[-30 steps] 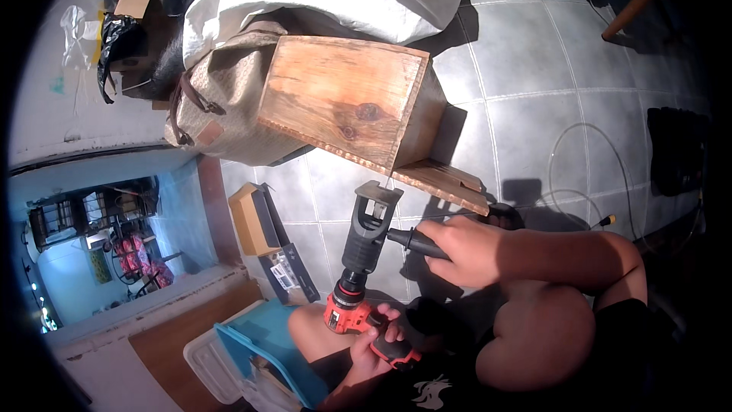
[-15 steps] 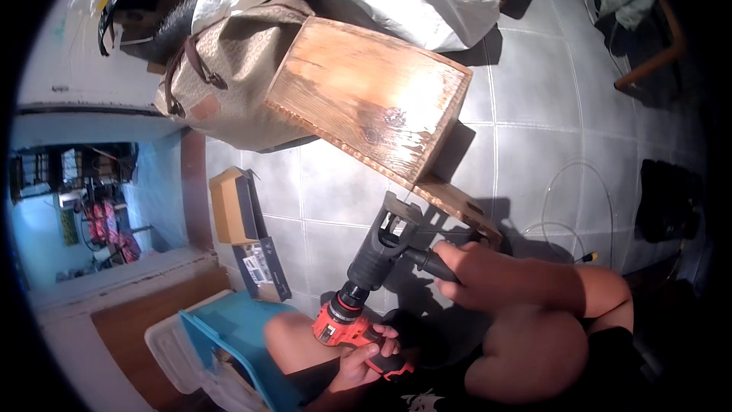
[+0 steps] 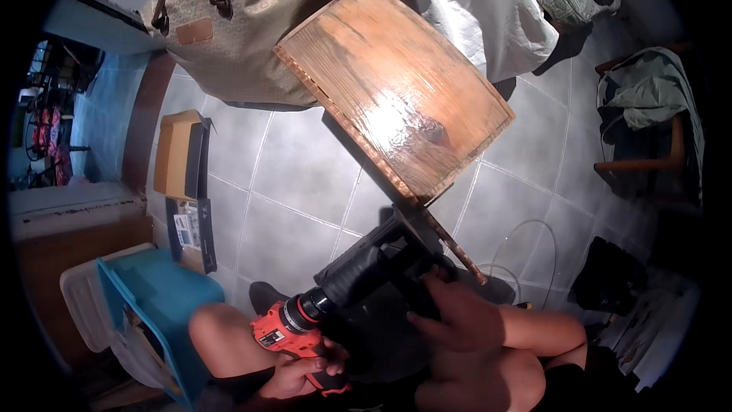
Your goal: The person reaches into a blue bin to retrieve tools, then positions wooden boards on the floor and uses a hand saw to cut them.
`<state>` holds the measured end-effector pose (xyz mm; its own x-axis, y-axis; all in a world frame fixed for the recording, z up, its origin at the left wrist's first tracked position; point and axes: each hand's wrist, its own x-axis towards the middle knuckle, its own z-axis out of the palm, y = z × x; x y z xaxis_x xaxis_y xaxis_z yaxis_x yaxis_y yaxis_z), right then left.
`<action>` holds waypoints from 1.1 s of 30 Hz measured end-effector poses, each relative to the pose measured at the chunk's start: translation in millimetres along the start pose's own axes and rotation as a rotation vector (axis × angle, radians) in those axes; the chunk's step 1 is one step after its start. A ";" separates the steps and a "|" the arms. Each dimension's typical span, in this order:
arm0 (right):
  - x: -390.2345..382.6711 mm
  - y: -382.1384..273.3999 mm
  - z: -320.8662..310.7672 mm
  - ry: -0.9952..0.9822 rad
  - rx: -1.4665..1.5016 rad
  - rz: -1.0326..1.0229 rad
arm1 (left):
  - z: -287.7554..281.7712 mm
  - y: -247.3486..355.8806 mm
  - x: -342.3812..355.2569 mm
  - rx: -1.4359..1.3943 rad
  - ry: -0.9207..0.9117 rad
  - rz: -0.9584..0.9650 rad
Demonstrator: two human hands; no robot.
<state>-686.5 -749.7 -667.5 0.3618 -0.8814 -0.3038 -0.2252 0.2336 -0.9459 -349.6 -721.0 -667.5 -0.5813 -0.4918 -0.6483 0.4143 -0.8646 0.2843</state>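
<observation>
Hovering above grey floor tiles (image 3: 297,172), left hand (image 3: 299,374) clasps red drill (image 3: 286,329), right hand (image 3: 463,319) black handle (image 3: 418,294).

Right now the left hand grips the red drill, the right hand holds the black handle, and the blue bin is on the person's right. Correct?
No: the head view shows the blue bin on the person's left. The left hand grips the red drill and the right hand holds the black handle.

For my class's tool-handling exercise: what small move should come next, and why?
Likely, have the right hand steady the black saw attachment against the projecting wooden board: that hand grips the side handle, the left hand holds the red drill, and the attachment's front appears near the board, contact unclear.
</observation>
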 end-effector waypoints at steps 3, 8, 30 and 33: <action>1.0 -3.9 -2.9 -0.071 0.017 0.095 | -3.6 -0.5 2.1 -0.080 -0.026 -0.014; 1.8 -11.0 -4.8 -0.074 0.012 0.141 | -4.5 -2.3 -0.1 -0.086 0.029 -0.010; 8.7 -28.2 -9.4 -0.043 -0.026 0.158 | -5.5 -2.3 4.0 -0.124 -0.054 0.033; 8.1 -29.9 -11.3 -0.066 -0.029 0.206 | -5.7 -2.2 3.7 -0.117 -0.047 0.038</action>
<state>-687.1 -768.5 -640.4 0.3640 -0.7873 -0.4977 -0.3256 0.3931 -0.8599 -348.7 -720.3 -674.5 -0.5947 -0.5308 -0.6038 0.5139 -0.8285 0.2222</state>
